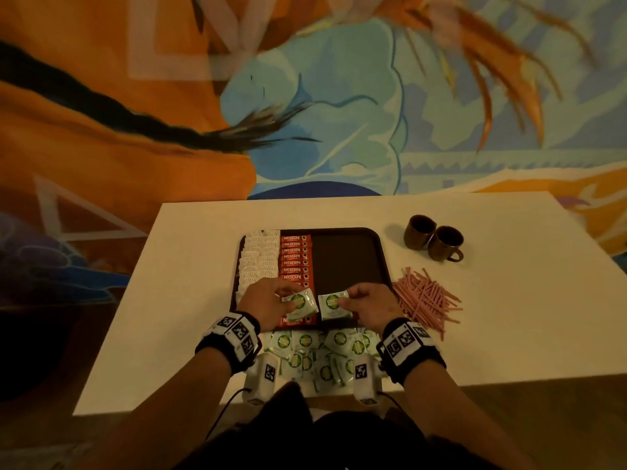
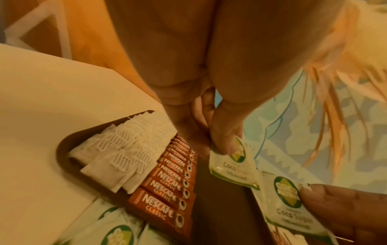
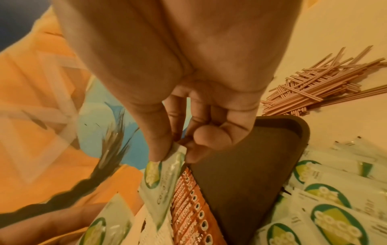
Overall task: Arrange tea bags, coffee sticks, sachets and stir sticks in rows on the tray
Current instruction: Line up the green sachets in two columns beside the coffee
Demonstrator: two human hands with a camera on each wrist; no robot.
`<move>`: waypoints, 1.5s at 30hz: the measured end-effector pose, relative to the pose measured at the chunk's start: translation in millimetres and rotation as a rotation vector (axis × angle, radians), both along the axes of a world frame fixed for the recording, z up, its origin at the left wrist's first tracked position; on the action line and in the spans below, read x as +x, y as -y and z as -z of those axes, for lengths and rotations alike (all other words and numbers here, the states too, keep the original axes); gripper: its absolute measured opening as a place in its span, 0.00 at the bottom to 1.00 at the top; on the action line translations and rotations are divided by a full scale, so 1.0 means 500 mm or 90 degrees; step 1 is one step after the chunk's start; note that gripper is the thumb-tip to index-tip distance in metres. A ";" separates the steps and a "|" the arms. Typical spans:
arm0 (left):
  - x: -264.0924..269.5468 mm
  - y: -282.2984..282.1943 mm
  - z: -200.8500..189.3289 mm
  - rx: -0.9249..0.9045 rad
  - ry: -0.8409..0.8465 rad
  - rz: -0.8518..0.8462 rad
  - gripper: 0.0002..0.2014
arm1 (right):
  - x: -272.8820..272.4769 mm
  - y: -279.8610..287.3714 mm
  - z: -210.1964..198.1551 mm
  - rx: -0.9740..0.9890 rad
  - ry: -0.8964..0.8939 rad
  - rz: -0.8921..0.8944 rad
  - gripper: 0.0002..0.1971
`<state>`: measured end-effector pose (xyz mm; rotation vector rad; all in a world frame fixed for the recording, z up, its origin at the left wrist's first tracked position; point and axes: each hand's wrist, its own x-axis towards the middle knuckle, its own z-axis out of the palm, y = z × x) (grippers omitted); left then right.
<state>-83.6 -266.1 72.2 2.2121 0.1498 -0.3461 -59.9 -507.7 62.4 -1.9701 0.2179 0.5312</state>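
Above the tray [image 1: 349, 232], both hands each pinch a white, green-badged sachet [image 1: 300, 303].

Tray [image 1: 376, 252] at frame centre on the desk [image 1: 190, 300]. In the tray: tea bags [image 1: 258, 259] in its left column, coffee sticks [image 1: 296, 262] in the next column to the right; right half of the tray bare. Two cups [image 1: 434, 240], touching, upper right of the tray. Stir sticks [image 1: 425, 298] heaped just right of the tray. Loose sachets [image 1: 315, 354] piled below the tray's lower edge.
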 end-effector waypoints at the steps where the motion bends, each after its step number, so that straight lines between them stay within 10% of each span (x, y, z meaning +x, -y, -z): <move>1: 0.002 0.000 -0.005 -0.004 0.008 0.004 0.19 | -0.001 -0.005 -0.009 0.010 0.016 0.004 0.07; 29: 0.119 -0.077 -0.046 -0.153 0.065 0.017 0.13 | 0.057 -0.054 -0.060 0.091 0.067 0.169 0.05; 45: 0.377 0.035 0.087 -0.016 0.014 -0.005 0.10 | 0.383 0.012 0.108 -0.145 0.017 0.104 0.08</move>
